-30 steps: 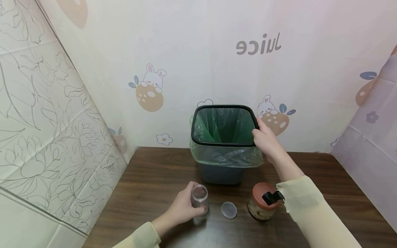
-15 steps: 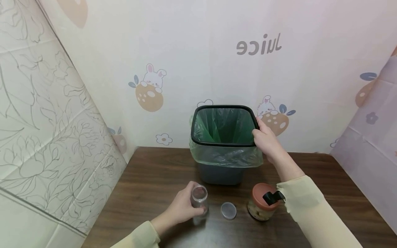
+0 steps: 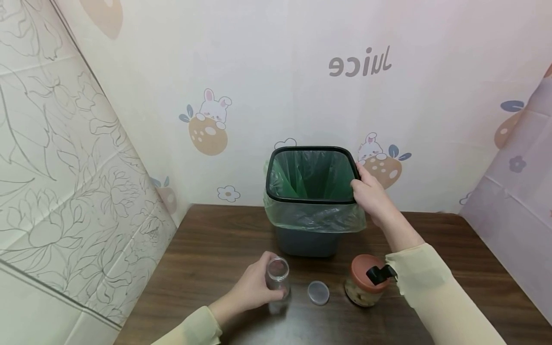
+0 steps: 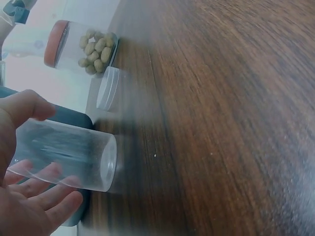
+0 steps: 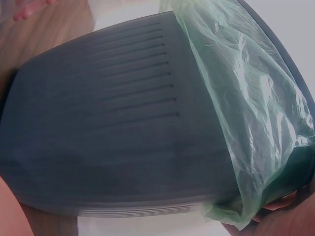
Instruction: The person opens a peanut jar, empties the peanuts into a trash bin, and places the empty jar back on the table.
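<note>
Half-Hidden Grips

At the bin (image 3: pixel 306 242)'s seven o'clock, the left hand (image 3: pixel 252 289) curls round a clear jar (image 3: pixel 278 275) on the table (image 3: pixel 215 235); the jar's wall blurs part of that hand. The right hand (image 3: pixel 370 195) grips the bin's rim (image 3: pixel 310 201) at three o'clock — its far side hidden, perhaps by the green liner (image 3: pixel 316 218). A loose lid (image 3: pixel 318 293) lies at the clear jar's four o'clock; a black clip (image 3: pixel 379 275) partly covers the red-lidded jar (image 3: pixel 362 293).

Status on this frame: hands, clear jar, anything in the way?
Left hand grips clear jar. Right hand holds bin by its rim. Loose lid and red-lidded jar sit to the clear jar's right; nothing visible between it and bin.
</note>
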### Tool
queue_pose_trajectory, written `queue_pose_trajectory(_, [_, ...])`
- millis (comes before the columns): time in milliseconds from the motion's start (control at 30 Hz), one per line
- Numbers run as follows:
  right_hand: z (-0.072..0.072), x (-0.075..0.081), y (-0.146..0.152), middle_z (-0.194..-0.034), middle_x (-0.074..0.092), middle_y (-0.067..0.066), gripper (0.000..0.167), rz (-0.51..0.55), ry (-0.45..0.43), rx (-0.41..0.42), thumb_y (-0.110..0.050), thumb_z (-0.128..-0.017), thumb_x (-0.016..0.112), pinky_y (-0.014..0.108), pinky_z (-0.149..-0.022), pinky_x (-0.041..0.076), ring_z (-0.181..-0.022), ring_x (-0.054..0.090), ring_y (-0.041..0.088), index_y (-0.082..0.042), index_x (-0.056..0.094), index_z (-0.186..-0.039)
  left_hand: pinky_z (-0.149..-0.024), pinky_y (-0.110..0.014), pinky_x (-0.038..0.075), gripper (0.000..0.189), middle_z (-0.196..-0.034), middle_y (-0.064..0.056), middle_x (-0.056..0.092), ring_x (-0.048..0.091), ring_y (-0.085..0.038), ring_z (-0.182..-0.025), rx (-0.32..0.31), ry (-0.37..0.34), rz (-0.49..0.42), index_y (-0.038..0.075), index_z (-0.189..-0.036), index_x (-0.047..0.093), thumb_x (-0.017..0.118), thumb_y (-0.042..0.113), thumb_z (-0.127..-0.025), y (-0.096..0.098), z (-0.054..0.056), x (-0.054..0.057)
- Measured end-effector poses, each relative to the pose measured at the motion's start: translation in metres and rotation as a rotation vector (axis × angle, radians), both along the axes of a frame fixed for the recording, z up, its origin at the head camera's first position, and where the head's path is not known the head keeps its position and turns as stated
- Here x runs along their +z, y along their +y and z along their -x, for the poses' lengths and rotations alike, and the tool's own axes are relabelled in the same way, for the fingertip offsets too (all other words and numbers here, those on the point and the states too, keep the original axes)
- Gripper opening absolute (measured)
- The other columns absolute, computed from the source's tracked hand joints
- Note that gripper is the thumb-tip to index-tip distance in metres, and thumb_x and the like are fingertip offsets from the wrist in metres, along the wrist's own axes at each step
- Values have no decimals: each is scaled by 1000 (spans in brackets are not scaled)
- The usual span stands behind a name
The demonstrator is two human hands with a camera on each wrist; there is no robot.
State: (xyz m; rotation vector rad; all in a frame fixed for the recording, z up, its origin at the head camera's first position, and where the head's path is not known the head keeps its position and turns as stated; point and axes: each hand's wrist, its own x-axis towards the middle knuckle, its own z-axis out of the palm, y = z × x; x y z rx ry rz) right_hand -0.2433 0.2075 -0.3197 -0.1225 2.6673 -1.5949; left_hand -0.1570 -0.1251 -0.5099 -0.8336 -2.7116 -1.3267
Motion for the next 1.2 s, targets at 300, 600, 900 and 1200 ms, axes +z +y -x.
queue_pose_trajectory(300, [0, 0, 1, -182, -3, 20, 71, 17, -3, 2, -17, -113, 27, 69, -129, 14, -167, 3, 43, -10, -6, -175, -92, -35, 57, 72, -116, 3, 74, 71, -17, -105, -3, 2, 9, 16, -135, 53, 96, 30, -78, -4, 0, 10])
queue_pose_trajectory(600, [0, -3, 3, -182, 0, 19, 69, 64, 3, -4, -28, -116, 30, 69, -129, 13, -167, 4, 41, -11, -1, -176, -93, -34, 55, 75, -120, 1, 73, 70, -18, -107, 18, -19, 9, 17, -137, 53, 96, 35, -78, -7, 1, 17])
queue_pose_trajectory(900, [-9, -5, 15, -182, 7, 21, 75, 75, 9, -8, -50, -117, 27, 70, -128, 16, -165, 13, 48, -11, 3, -176, -96, -34, 56, 73, -126, 7, 69, 68, -10, -108, 23, -11, 5, 18, -136, 54, 97, 30, -78, -7, 3, 24])
queue_pose_trajectory(1200, [-37, -23, 41, -173, 24, 35, 76, 20, 41, 31, -49, -118, 20, 73, -121, 29, -155, 33, 57, 4, 11, -172, -97, -35, 56, 74, -128, 1, 71, 71, -21, -110, 3, -19, -10, 14, -138, 55, 96, 28, -79, -6, 3, 24])
